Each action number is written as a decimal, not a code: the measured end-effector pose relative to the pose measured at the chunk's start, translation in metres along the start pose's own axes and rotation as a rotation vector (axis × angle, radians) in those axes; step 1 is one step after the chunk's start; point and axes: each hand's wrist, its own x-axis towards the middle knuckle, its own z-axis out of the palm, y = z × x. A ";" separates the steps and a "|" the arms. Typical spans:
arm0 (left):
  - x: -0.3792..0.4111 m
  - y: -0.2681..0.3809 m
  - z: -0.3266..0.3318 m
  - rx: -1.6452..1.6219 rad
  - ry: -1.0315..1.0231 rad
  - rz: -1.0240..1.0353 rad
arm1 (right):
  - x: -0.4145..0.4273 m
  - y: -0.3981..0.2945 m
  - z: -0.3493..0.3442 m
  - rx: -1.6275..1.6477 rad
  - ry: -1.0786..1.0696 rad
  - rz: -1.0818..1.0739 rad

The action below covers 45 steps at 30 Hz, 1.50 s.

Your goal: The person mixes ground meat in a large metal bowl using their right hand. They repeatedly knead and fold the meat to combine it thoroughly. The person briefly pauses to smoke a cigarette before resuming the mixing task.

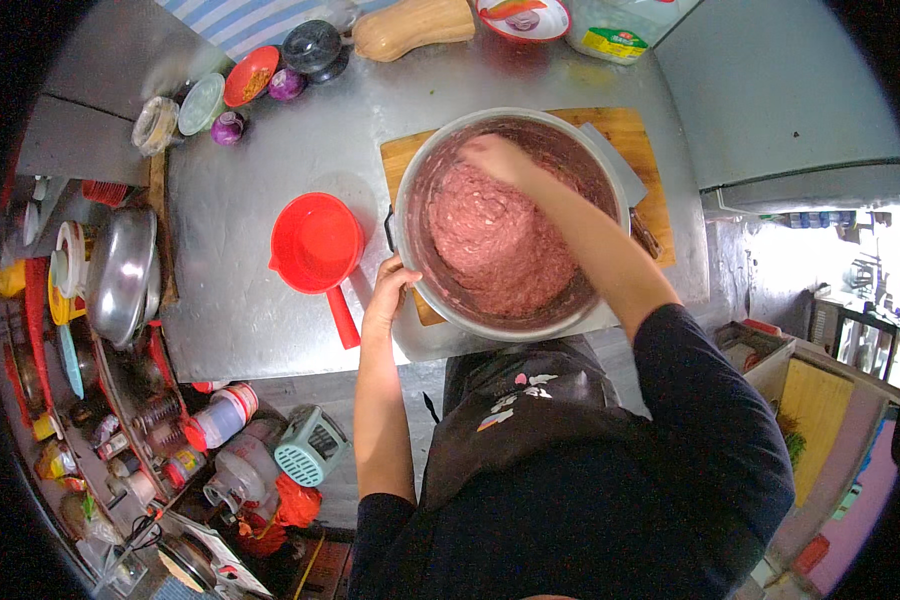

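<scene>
A big round metal pot (511,334) holds a mass of pink ground meat (487,240) and stands over a wooden cutting board (649,165). My left hand (394,289) grips the pot's rim at its lower left, thumb on the edge. Inside the pot, my right hand (495,159) touches the meat near the upper left wall; it is blurred and its fingers are partly hidden. Left of the pot, a red plastic ladle (317,241) rests on the metal table (270,337). A cleaver (615,165) lies on the board, partly hidden behind the pot.
Along the table's far side are a butternut squash (412,30), a red-rimmed bowl (525,34), a plastic jug (611,37), red onions (286,85), a red dish (251,76) and a pale green bowl (202,105). Crowded shelves with metal basins (122,274) stand at the left.
</scene>
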 end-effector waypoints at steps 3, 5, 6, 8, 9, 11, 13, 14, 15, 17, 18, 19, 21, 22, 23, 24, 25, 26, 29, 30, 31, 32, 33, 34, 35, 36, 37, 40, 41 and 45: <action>-0.007 -0.011 -0.024 0.027 0.040 -0.010 | -0.038 -0.109 0.041 -0.290 -0.458 0.027; -0.002 -0.009 -0.015 0.024 0.019 0.000 | -0.094 -0.098 0.068 -0.602 -0.450 -0.376; -0.005 -0.002 -0.002 0.008 0.022 0.022 | -0.125 -0.091 0.062 -0.671 -0.457 -0.493; -0.006 -0.004 -0.003 0.005 0.025 0.058 | -0.175 -0.042 0.049 -0.613 -0.271 -0.783; -0.007 -0.006 -0.005 0.015 0.033 0.066 | -0.187 -0.033 0.022 -0.717 -0.399 -0.666; -0.007 -0.003 -0.001 0.034 0.039 0.083 | -0.196 -0.007 -0.018 -0.910 -0.407 -0.462; -0.009 -0.004 0.001 0.033 0.068 0.060 | -0.173 -0.001 -0.043 -0.950 -0.208 -0.306; -0.008 -0.005 -0.002 0.046 0.068 0.050 | -0.152 0.005 -0.044 -0.816 -0.027 -0.322; -0.006 -0.005 -0.004 0.062 0.070 0.044 | -0.121 0.005 -0.036 -0.727 -0.122 -0.156; -0.004 -0.002 0.000 0.076 0.041 0.047 | -0.088 0.009 0.004 -0.620 -0.146 -0.043; -0.004 0.000 0.006 0.076 0.033 0.048 | -0.089 0.017 0.038 -0.598 -0.074 -0.104; -0.004 0.004 0.008 0.080 0.035 0.055 | -0.096 0.018 0.060 -0.570 -0.004 -0.176; -0.011 -0.006 -0.010 0.070 0.028 0.038 | -0.152 -0.047 0.041 -0.421 -0.095 -0.283; -0.013 -0.007 -0.012 0.061 0.029 0.019 | -0.167 -0.057 0.014 -0.515 -0.111 -0.532; -0.011 -0.007 -0.009 0.115 0.020 0.082 | -0.171 -0.025 0.006 -0.348 -0.439 0.033; -0.009 -0.007 -0.006 0.109 0.026 0.084 | -0.154 -0.015 -0.010 -0.410 -0.315 0.136; -0.009 -0.006 -0.003 0.104 0.031 0.086 | -0.129 -0.007 -0.023 -0.466 -0.188 0.238; -0.008 0.001 0.002 0.166 0.007 0.117 | -0.097 -0.012 -0.020 -0.500 -0.225 0.233; -0.011 0.010 0.010 0.101 0.011 0.091 | -0.069 -0.040 0.026 -0.564 -0.201 0.017; -0.010 0.008 0.007 0.125 0.004 0.134 | -0.108 -0.051 0.049 -0.566 -0.061 -0.196; -0.011 0.007 0.010 0.142 -0.006 0.144 | -0.134 -0.057 0.061 -0.562 0.078 -0.392; -0.014 0.012 0.011 0.163 -0.009 0.159 | -0.148 -0.038 0.047 -0.531 -0.079 -0.274; -0.013 0.016 0.011 0.182 -0.015 0.184 | -0.163 -0.010 0.021 -0.505 -0.228 -0.159; -0.012 0.013 0.006 0.163 -0.010 0.109 | -0.147 0.007 -0.002 -0.614 -0.180 -0.027; -0.011 0.011 0.005 0.158 -0.015 0.138 | -0.117 0.002 -0.007 -0.603 -0.260 0.119; -0.010 0.009 0.004 0.156 -0.014 0.170 | -0.079 -0.014 -0.002 -0.587 -0.339 0.258; -0.006 0.005 0.007 0.144 -0.012 0.199 | -0.054 -0.026 0.009 -0.574 -0.424 0.401; -0.007 0.010 0.003 0.131 -0.033 0.131 | -0.142 -0.025 0.066 -0.948 -0.281 -0.398; -0.011 0.008 0.004 0.137 -0.037 0.139 | -0.158 -0.015 0.045 -0.823 -0.394 -0.223; -0.008 0.008 0.006 0.184 -0.017 0.193 | -0.100 -0.025 -0.014 -0.451 -0.278 0.262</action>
